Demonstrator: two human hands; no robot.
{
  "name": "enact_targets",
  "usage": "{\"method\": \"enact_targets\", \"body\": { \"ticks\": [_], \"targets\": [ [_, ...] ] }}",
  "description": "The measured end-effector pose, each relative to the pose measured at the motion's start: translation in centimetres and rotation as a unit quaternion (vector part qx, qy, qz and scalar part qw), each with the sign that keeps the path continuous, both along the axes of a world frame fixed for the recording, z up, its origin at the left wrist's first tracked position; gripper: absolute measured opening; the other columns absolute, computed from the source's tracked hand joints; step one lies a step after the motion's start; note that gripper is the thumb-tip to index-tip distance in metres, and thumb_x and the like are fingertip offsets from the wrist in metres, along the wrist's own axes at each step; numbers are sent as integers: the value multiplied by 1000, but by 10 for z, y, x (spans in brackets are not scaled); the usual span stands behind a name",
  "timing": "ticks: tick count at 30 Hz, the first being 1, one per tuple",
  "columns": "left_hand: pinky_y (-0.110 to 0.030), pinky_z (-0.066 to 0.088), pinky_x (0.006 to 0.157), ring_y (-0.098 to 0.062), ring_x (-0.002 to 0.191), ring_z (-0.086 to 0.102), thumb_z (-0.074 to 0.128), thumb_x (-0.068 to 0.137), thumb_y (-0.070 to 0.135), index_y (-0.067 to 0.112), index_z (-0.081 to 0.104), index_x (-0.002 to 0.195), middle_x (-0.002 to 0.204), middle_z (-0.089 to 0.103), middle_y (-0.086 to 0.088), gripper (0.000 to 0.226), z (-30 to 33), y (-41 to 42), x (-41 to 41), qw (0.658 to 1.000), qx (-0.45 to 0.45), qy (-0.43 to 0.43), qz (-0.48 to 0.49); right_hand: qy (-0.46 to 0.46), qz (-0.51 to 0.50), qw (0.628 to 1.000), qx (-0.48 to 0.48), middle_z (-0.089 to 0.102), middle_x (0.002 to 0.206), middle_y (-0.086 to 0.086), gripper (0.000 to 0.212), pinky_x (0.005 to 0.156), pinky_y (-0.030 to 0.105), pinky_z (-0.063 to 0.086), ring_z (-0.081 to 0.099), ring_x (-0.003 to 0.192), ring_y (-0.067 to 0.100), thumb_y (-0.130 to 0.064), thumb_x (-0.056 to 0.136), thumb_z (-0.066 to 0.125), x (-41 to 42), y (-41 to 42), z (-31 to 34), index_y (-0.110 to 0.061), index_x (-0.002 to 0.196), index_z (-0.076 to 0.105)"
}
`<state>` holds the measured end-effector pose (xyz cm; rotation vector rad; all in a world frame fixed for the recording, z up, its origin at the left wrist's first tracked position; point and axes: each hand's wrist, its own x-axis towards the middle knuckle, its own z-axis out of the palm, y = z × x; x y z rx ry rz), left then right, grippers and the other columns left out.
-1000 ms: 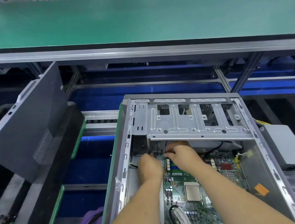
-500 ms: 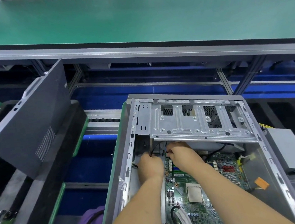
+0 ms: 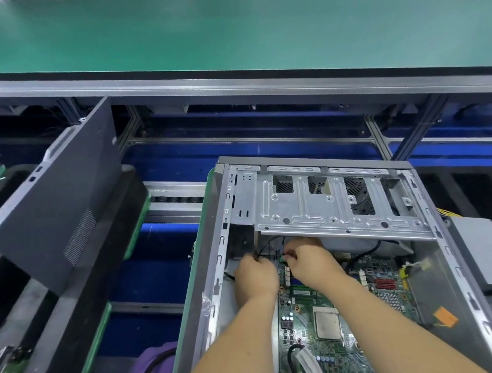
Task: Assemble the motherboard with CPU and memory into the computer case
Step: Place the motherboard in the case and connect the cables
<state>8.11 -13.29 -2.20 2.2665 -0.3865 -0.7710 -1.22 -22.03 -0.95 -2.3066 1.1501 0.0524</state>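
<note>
lying flat inside the open grey computer case [image 3: 451,257], the green motherboard [image 3: 346,357] was seen with a square silver cpu [image 3: 327,322] seated at its centre. a thin black cable [image 3: 266,247] was pinched by the left hand [image 3: 254,275]; a small green connector [image 3: 282,258] was gripped by the right hand [image 3: 308,260] beneath the drive cage [image 3: 318,205].

We see bright, even overhead light, soft shadows only. Dim under the green bench [image 3: 220,34] and beneath the drive cage [image 3: 328,207]. Mild sheen on bare case metal [image 3: 442,280]. Wide-angle bending at edges; motion smear lower right and left corners. Centre reasonably sharp, far background soft.
</note>
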Motion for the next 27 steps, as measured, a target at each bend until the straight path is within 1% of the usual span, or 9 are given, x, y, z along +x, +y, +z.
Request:
{"method": "enact_targets", "body": {
  "ticks": [3, 6, 9, 10, 13, 16, 21, 24, 27],
  "targets": [
    [-26, 38, 53, -22, 69, 59, 43, 96, 19, 15, 60, 96, 84, 63, -5, 18, 0, 0, 0, 1000, -2, 4, 3, 11, -6, 1000, 3, 62, 85, 1, 25, 67, 24, 42, 56, 73, 19, -28, 104, 50, -1, -1, 0, -18, 123, 65],
    [-27, 39, 55, -23, 70, 60, 43, 96, 19, 15, 60, 96, 84, 64, -6, 18, 0, 0, 0, 1000, -1, 3, 3, 18, 2, 1000, 3, 69, 89, 8, 23, 70, 28, 49, 62, 78, 24, -25, 104, 50, 0, -1, 1, -14, 114, 67],
    [-27, 40, 56, -24, 71, 60, 42, 96, 20, 15, 60, 97, 85, 64, -6, 18, 0, 0, 0, 1000, 2, 1, 2, 26, 17, 999, -13, 61, 79, 5, 20, 65, 27, 44, 58, 75, 25, -20, 102, 50, 2, 0, 3, -11, 105, 67],
    [-27, 40, 56, -24, 71, 61, 42, 96, 20, 15, 60, 97, 85, 63, -6, 19, 0, 0, 0, 1000, 2, 0, 0, 32, 21, 999, -17, 59, 78, 4, 19, 65, 28, 44, 58, 75, 25, -20, 102, 50, 2, 1, 3, -10, 103, 66],
    [-27, 41, 56, -24, 71, 61, 42, 97, 20, 14, 60, 98, 85, 64, -6, 19, 1, 0, -1, 1000, 4, 1, -5, 39, 29, 998, -28, 63, 87, 9, 18, 72, 32, 53, 60, 80, 27, -18, 102, 49, 3, 1, 6, -10, 100, 65],
    [-27, 39, 55, -24, 71, 60, 41, 97, 20, 14, 60, 98, 86, 64, -7, 20, 2, 0, 0, 1000, 11, -2, -5, 34, 39, 998, -23, 65, 95, 12, 20, 74, 33, 53, 60, 83, 28, -18, 102, 49, 4, 1, 8, -8, 102, 66],
    [-27, 39, 55, -24, 69, 58, 42, 96, 18, 12, 60, 95, 85, 63, -7, 19, 4, 0, -1, 1000, 11, -3, -3, 31, 37, 999, -16, 66, 99, 14, 21, 80, 34, 54, 62, 89, 29, -15, 102, 49, 6, 4, 8, -6, 105, 67],
    [-26, 35, 51, -21, 65, 57, 42, 96, 19, 13, 61, 96, 82, 62, -5, 20, 5, 0, -2, 1000, 11, -2, -2, 36, 26, 999, -18, 67, 100, 13, 19, 80, 32, 54, 63, 91, 29, -11, 101, 50, 8, 6, 8, -7, 107, 68],
    [-25, 35, 50, -20, 63, 56, 42, 97, 19, 14, 60, 94, 80, 62, -5, 19, 7, 1, -2, 1000, 10, 2, -3, 41, 10, 999, -13, 68, 104, 13, 19, 82, 32, 55, 64, 93, 28, -9, 99, 52, 10, 7, 6, -8, 110, 67]
  ]
}}
